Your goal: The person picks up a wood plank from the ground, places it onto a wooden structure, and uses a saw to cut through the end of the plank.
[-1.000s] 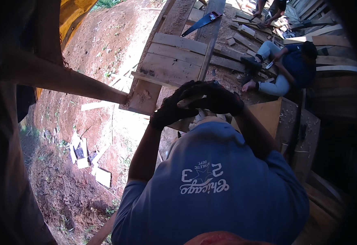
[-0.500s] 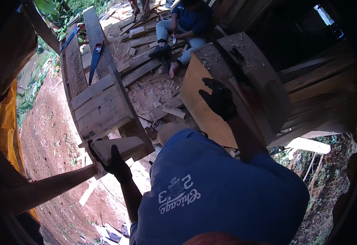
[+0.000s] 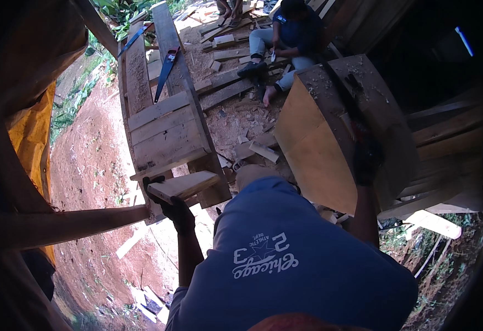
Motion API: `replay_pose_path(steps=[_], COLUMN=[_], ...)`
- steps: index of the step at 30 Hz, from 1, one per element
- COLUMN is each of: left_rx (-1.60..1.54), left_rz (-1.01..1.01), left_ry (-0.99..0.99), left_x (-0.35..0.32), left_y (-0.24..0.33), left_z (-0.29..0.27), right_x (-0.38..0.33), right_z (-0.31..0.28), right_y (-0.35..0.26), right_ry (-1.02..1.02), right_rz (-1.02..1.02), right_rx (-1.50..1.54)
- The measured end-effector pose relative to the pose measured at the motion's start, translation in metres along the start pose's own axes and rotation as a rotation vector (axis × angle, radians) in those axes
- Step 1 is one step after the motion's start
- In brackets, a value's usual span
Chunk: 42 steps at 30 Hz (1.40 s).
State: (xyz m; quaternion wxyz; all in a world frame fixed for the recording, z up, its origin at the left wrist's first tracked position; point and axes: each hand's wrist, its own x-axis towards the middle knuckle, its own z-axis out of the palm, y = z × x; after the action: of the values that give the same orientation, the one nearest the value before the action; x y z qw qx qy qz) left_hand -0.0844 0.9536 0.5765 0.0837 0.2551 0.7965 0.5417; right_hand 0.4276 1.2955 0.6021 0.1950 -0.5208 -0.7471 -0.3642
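My left hand, in a dark glove, grips a short wooden block beside the near end of the wooden bench. The thumb and fingers are closed round the block, which is held tilted. On the right, my gloved right hand is at the red handle of a handsaw. Its fingers look closed on the handle, though shadow hides part of them. The saw's dark blade stretches away across the top of a large box-like wooden surface, next to a small dark tool.
Two more handsaws, one blue-bladed, lie on the long wooden bench. A person sits beyond, working with a blade among scattered offcuts and shavings. Another person's hands show at the far top. A wooden beam juts in from the left.
My right hand has gone from open above the box edge to the handsaw's red handle. My left hand keeps hold of the wooden block. The whole view has shifted.
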Motion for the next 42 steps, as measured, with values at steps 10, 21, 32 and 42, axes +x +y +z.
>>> replay_pose_path(steps=[10, 21, 32, 42], left_rx=[0.093, -0.094, -0.043, -0.121], left_rz=[0.066, -0.201, -0.075, 0.006], left_ry=[0.144, 0.255, 0.151, -0.234], left_x=[-0.017, -0.014, -0.045, -0.071], left_y=[0.061, 0.090, -0.012, -0.045], left_z=[-0.016, 0.009, 0.025, 0.007], right_x=[0.081, 0.087, 0.089, 0.078], right_z=[-0.074, -0.187, -0.233, -0.216], right_y=[-0.016, -0.246, -0.264, -0.276], right_ry=[-0.310, -1.123, -0.498, -0.539], right_rz=[-0.070, 0.080, -0.797, -0.683], right_rx=[0.182, 1.686, 1.377, 1.775])
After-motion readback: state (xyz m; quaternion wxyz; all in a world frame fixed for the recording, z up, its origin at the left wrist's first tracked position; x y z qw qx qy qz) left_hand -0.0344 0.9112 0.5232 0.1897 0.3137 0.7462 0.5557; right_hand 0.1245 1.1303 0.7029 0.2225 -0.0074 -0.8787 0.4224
